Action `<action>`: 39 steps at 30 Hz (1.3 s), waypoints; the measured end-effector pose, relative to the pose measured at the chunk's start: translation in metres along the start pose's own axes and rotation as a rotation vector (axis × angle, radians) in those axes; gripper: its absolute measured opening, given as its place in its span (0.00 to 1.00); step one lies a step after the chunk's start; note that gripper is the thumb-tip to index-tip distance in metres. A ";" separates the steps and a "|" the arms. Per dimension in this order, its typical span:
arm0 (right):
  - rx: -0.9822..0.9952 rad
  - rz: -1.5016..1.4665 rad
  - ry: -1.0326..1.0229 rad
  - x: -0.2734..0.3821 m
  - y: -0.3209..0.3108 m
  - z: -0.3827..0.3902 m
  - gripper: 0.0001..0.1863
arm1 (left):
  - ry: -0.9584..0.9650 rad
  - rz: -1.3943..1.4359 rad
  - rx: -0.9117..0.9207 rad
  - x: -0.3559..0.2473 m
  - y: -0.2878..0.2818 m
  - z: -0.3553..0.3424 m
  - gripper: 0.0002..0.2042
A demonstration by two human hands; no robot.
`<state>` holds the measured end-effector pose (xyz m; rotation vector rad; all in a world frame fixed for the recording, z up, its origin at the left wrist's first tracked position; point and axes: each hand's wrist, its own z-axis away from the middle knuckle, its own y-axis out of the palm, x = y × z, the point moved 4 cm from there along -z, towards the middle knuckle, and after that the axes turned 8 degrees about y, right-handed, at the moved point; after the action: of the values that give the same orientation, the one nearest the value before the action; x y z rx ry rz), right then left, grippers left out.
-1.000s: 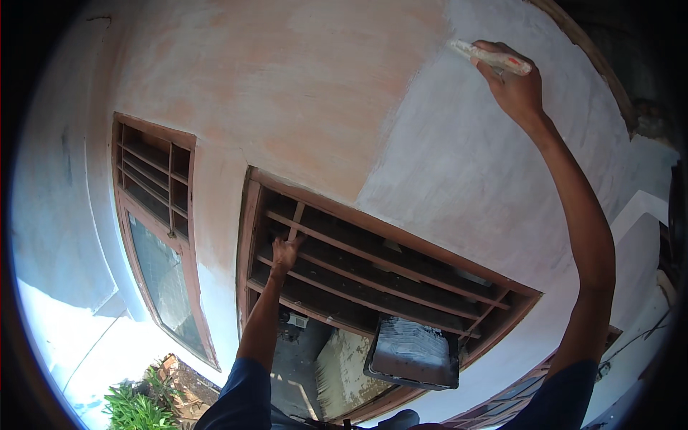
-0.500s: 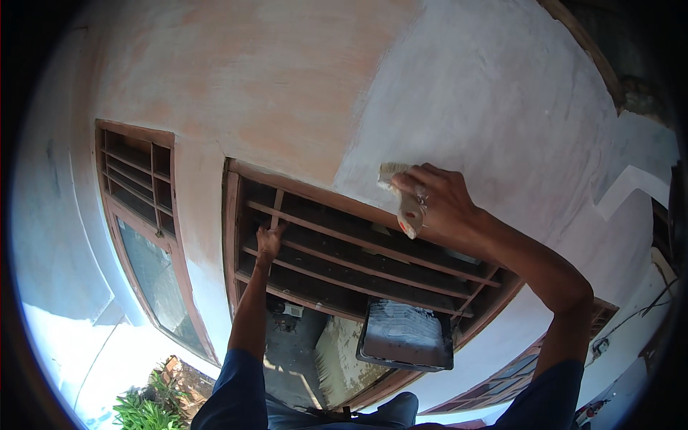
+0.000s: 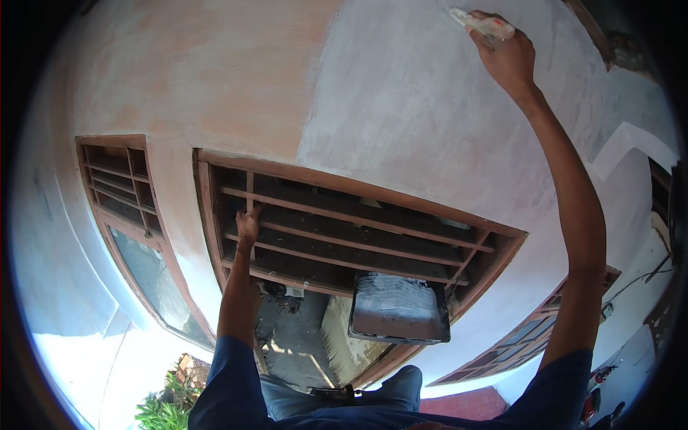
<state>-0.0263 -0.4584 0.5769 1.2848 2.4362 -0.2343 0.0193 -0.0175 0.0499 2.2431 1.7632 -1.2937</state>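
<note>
Presently, the brush point(image 3: 491, 26) is high in the view, over the pale part of the wall point(image 3: 408, 86), carried by the right hand point(image 3: 510, 61). That hand is closed around the handle point(image 3: 503, 30); some fingers are hidden behind it. The brush lies nearly edge-on, head to the left; whether its bristles point(image 3: 456, 13) touch the wall cannot be determined.

Handling, as judged: the brush should be light and manageable with one hand. The handle is expected to be stiff, the bristles soft and apt to splay under heavy pressure. Breakage is not a concern. Whitish smears suggest a surface that may turn slippery when wet. Recommended hold: thumb and fingers on opposite sides of the handle, close behind the bristles.

The left hand point(image 3: 247, 223) is gripping at the upright bar point(image 3: 250, 184) within the window frame point(image 3: 344, 179); its exact finger placement is unclear.

A black tray point(image 3: 442, 313) sits at the lower right of that opening, white paint point(image 3: 394, 292) spread over its ribbed slope. Its support cannot be established. It is probably light and somewhat flexible, its contents liable to spill if tipped; opposite rims offer the safest hold.
</note>
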 end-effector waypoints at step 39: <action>0.229 -0.305 -0.237 0.116 -0.012 0.211 0.17 | -0.035 0.151 -0.046 -0.031 -0.027 0.000 0.22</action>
<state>-0.0434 -0.4434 0.3364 0.9007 2.4377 -0.7225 -0.0036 -0.0327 0.0811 2.2643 1.5621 -1.2418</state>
